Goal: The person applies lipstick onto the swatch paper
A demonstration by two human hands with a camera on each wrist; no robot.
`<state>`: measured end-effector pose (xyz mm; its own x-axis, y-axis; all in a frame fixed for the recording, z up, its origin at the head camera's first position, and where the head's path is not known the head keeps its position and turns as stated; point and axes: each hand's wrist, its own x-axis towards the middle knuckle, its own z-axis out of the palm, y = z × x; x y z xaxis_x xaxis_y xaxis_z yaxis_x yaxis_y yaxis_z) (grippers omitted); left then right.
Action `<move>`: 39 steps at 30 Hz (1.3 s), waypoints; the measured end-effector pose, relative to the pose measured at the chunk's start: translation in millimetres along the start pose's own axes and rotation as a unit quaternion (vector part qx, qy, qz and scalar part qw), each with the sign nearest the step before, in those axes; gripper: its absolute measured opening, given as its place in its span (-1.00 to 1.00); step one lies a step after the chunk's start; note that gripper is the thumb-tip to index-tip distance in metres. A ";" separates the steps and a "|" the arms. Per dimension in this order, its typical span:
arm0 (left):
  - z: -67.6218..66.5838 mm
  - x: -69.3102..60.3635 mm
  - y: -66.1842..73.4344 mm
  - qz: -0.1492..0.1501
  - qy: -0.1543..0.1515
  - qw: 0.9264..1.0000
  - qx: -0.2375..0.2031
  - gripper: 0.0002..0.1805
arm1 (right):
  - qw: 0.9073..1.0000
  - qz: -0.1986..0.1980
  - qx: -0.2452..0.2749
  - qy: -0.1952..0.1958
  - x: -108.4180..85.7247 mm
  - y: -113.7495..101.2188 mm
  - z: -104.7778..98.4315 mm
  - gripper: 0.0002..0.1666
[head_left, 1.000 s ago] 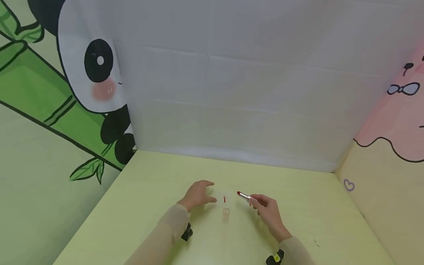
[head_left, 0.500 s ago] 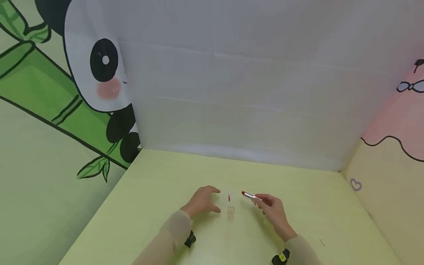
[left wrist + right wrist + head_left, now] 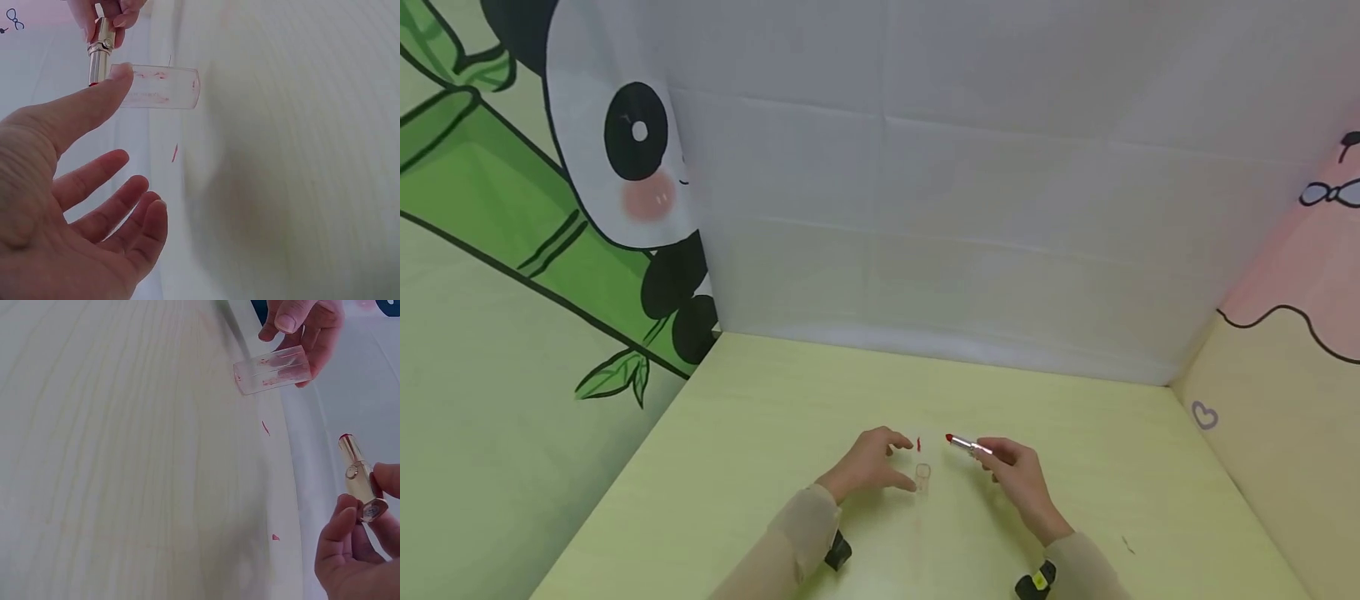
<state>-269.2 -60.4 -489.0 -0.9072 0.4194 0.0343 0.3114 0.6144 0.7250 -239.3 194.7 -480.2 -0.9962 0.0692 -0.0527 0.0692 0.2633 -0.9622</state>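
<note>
A clear cap with red smears inside [image 3: 922, 481] stands upright on the table. My left hand [image 3: 872, 463] is beside it, thumb and fingers spread apart. In the left wrist view the thumb overlaps one end of the cap [image 3: 165, 87]; whether it touches cannot be told. To the right, my right hand [image 3: 1018, 485] pinches a lipstick [image 3: 966, 446] between thumb and fingers above the table. Its red tip points left and its metallic tube shows in the right wrist view, where the lipstick [image 3: 355, 465] hides part of the fingers.
A red streak [image 3: 919, 444] lies behind the cap on the pale table [image 3: 820, 383]. Another small red mark [image 3: 275, 537] shows in the right wrist view. A thin dark mark [image 3: 1128, 545] is at the front right. A white sheet [image 3: 925, 208] hangs at the back, with painted walls on both sides.
My left hand has moved right and slightly nearer to me, coming up to the cap. The right hand still holds the lipstick in nearly the same place. The head view has shifted slightly.
</note>
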 end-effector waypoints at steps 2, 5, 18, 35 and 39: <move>0.8 -0.3 4.4 -0.001 0.019 1.000 -0.015 -0.41 | 1.000 -0.002 0.005 0.001 -0.5 -1.1 0.5 -0.72; 1.4 0.4 13.6 -0.009 0.053 0.998 -0.039 -0.47 | 1.000 -0.004 0.016 0.001 -2.3 -2.9 2.0 -0.70; 6.6 14.0 37.2 -0.068 0.158 0.967 -0.189 -0.56 | 0.996 -0.014 0.093 0.001 -7.1 -16.2 19.7 -0.59; 21.5 15.5 53.4 -0.097 0.178 0.945 -0.258 -0.59 | 0.981 -0.004 0.191 0.016 -11.9 -23.8 24.0 -0.61; 22.9 16.6 56.7 -0.084 0.190 0.946 -0.247 -0.60 | 0.981 -0.010 0.195 0.007 -12.3 -27.2 23.6 -0.61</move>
<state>-260.1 -3.3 -463.2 -0.9977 0.0150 0.0668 0.0685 0.2239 0.9722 -230.1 164.0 -459.7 -0.9962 0.0808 -0.0325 0.0223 -0.1232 -0.9921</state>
